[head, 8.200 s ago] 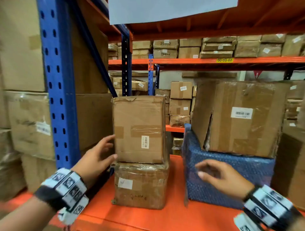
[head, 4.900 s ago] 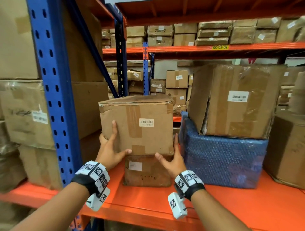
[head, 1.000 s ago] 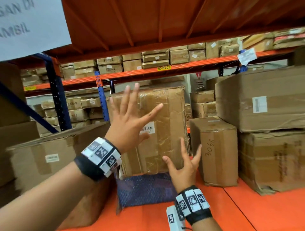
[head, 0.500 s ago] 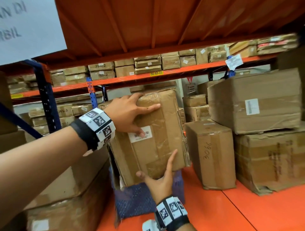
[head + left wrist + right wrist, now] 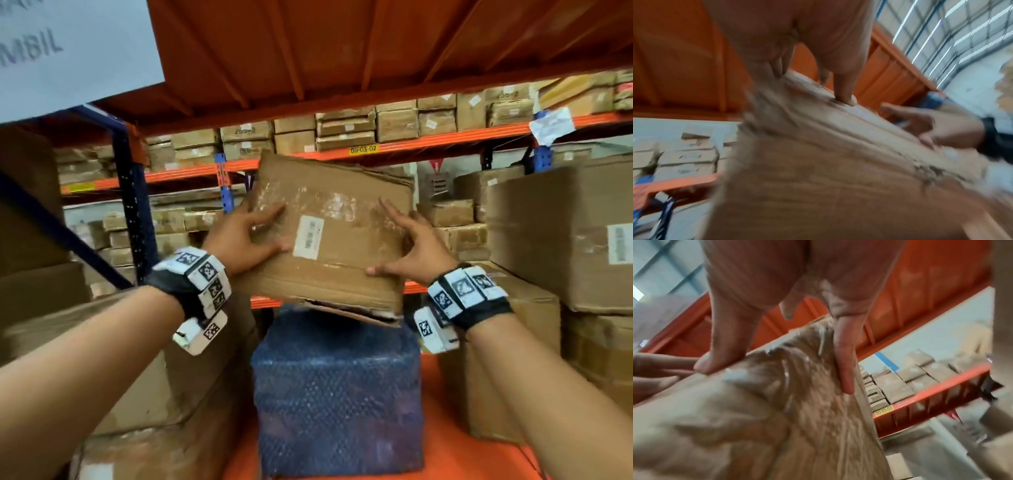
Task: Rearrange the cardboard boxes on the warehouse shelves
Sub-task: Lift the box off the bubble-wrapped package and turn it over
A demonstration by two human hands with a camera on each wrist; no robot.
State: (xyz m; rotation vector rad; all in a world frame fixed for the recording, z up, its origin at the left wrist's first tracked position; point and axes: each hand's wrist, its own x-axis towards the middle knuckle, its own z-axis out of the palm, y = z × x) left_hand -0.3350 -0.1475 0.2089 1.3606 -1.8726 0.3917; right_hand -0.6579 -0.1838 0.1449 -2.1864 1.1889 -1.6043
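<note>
A worn cardboard box (image 5: 346, 253) with a white label hangs tilted just above a blue bubble-wrapped package (image 5: 335, 394). Whether its torn bottom flap touches the package I cannot tell. My left hand (image 5: 263, 233) grips the box's left edge, thumb on the front face. My right hand (image 5: 400, 246) grips the right edge. In the left wrist view the thumb (image 5: 846, 97) presses the blurred box (image 5: 818, 162), with the right hand (image 5: 931, 129) beyond. In the right wrist view the fingers (image 5: 844, 369) clamp the box (image 5: 756, 418).
Large cardboard boxes (image 5: 565, 240) are stacked at the right, a smaller one (image 5: 496, 370) sits under my right wrist, and more boxes (image 5: 120, 370) crowd the left. The orange shelf deck (image 5: 342, 51) hangs low overhead. A blue upright (image 5: 132, 205) stands at the left.
The box has come up off the blue package and turned, so its label now stands on end. My left hand moved from its top to its left edge, my right from beneath to its right edge.
</note>
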